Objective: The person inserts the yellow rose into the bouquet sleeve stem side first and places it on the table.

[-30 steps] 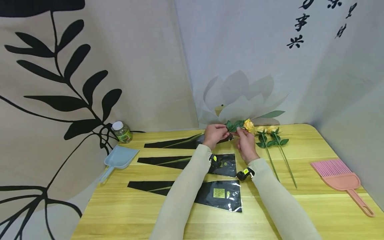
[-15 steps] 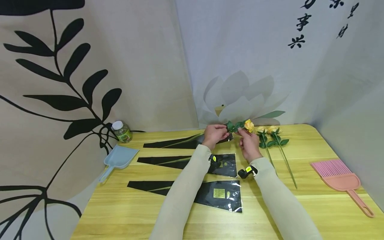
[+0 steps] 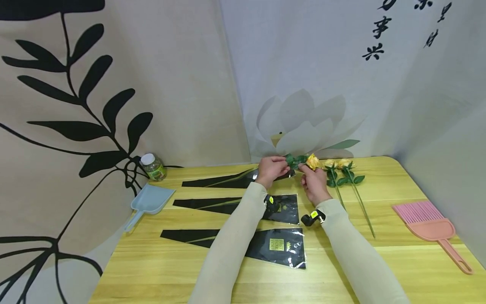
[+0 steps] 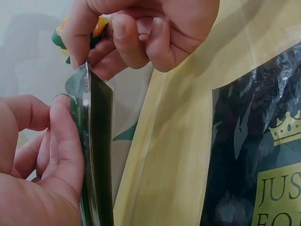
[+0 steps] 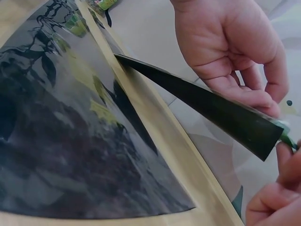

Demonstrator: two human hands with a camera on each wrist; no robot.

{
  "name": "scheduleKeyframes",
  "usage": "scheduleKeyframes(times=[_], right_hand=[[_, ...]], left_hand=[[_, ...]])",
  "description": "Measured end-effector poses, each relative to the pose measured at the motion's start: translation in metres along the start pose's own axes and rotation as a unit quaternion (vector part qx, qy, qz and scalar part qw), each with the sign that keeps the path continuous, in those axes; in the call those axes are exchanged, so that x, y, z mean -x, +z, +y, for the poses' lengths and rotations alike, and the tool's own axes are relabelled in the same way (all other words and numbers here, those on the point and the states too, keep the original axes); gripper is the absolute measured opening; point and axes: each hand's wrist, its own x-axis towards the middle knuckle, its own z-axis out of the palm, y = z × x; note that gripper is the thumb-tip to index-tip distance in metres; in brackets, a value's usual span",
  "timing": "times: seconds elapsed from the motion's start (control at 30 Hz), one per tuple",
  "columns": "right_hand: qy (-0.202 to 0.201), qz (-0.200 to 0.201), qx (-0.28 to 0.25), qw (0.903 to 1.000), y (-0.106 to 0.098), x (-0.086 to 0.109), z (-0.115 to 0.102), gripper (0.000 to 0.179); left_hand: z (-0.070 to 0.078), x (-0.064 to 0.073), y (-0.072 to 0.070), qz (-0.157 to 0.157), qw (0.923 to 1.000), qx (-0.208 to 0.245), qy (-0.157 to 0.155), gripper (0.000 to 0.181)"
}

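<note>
At the back of the table a yellow rose (image 3: pixel 312 161) with green leaves lies partly inside a black flower sleeve (image 5: pixel 202 103). My left hand (image 3: pixel 271 171) pinches the sleeve near its mouth, fingers on one side in the left wrist view. With thumb and fingers my right hand (image 3: pixel 314 183) pinches the rose just below its bloom, right at the sleeve's mouth. The rest of the stem is hidden by the sleeve and left hand. Two more black sleeves, a middle one (image 3: pixel 286 209) and a front one (image 3: pixel 277 249), lie flat nearer me.
Two yellow roses (image 3: pixel 357 192) lie right of my right hand. A pink dustpan with comb teeth (image 3: pixel 433 230) is at the right edge. A light blue dustpan (image 3: pixel 153 199) and a lidded jar (image 3: pixel 155 169) stand at the left. A printed cloth (image 3: pixel 190 84) hangs behind the table.
The right hand has shifted slightly right and down along the rose. The bloom has moved a few pixels left and down since half a second ago. Both hands keep their hold.
</note>
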Motion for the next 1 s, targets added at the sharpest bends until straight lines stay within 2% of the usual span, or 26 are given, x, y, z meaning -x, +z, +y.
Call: scheduleKeyframes(times=[0.37, 0.6, 0.87, 1.0], right_hand=[[0.009, -0.022, 0.044, 0.9987, 0.0017, -0.0020, 0.0044, 0.026], [-0.002, -0.040, 0.064, 0.9971, 0.0038, -0.0011, 0.0045, 0.023], [0.012, -0.076, 0.093, 0.9927, 0.0032, -0.0018, 0.0009, 0.030], [0.011, -0.076, 0.098, 0.9923, 0.0039, -0.0025, 0.0014, 0.031]], left_hand=[[0.0009, -0.0019, -0.0011, 0.009, 0.9999, 0.013, 0.002, 0.017], [0.0040, -0.0023, -0.0034, 0.007, 0.9999, 0.014, -0.006, 0.015], [0.0057, -0.0029, -0.0038, 0.014, 0.9998, 0.015, -0.004, 0.014], [0.0068, -0.0017, -0.0034, 0.014, 0.9998, 0.017, -0.003, 0.015]])
